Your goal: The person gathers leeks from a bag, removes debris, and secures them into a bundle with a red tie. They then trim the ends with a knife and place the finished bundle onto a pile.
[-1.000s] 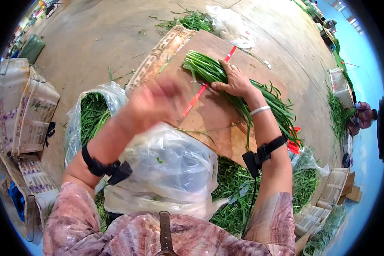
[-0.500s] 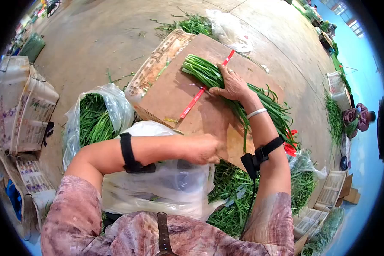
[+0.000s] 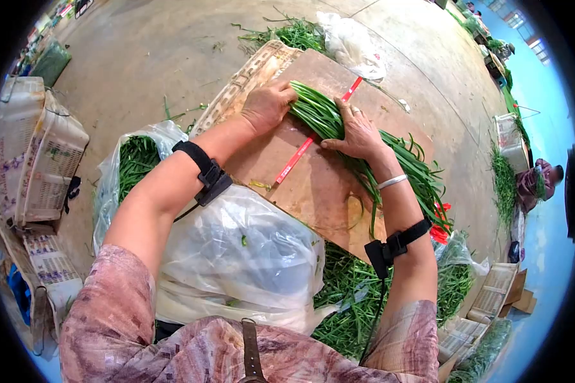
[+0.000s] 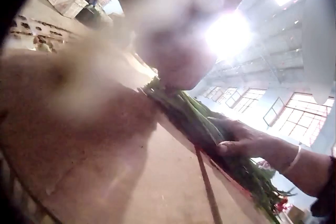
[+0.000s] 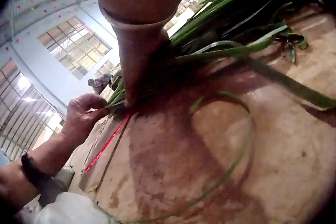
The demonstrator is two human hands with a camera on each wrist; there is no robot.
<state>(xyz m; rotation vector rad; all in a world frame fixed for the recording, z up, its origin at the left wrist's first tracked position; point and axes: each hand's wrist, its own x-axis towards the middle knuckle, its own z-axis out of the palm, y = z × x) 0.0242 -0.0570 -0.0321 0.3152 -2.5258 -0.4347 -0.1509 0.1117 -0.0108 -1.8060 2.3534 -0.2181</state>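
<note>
A bunch of garlic chives (image 3: pixel 316 110) lies across a brown board (image 3: pixel 326 185), pale stalk ends toward the upper left and leaf tips hanging off at the right. My left hand (image 3: pixel 268 107) is at the stalk ends, its curled fingers pinching them; the right wrist view shows this left hand (image 5: pixel 84 116) from the side. My right hand (image 3: pixel 359 133) grips the bunch around its middle from above, thumb on the near side and fingers over the far side. A red tape (image 3: pixel 295 159) runs over the board and passes under the bunch.
The board rests on a plastic crate (image 3: pixel 246 76). A clear bag of greens (image 3: pixel 137 159) stands at the left, and white plastic sheeting (image 3: pixel 243 255) covers the near side. Cut greens (image 3: pixel 348 300) lie below the board. Stacked crates (image 3: pixel 51 153) stand far left; another person (image 3: pixel 538 185) sits at the right.
My left hand swept across to the board's near edge, then moved up and away to the stalk ends, where it now pinches them. My right hand has stayed on the bunch.
</note>
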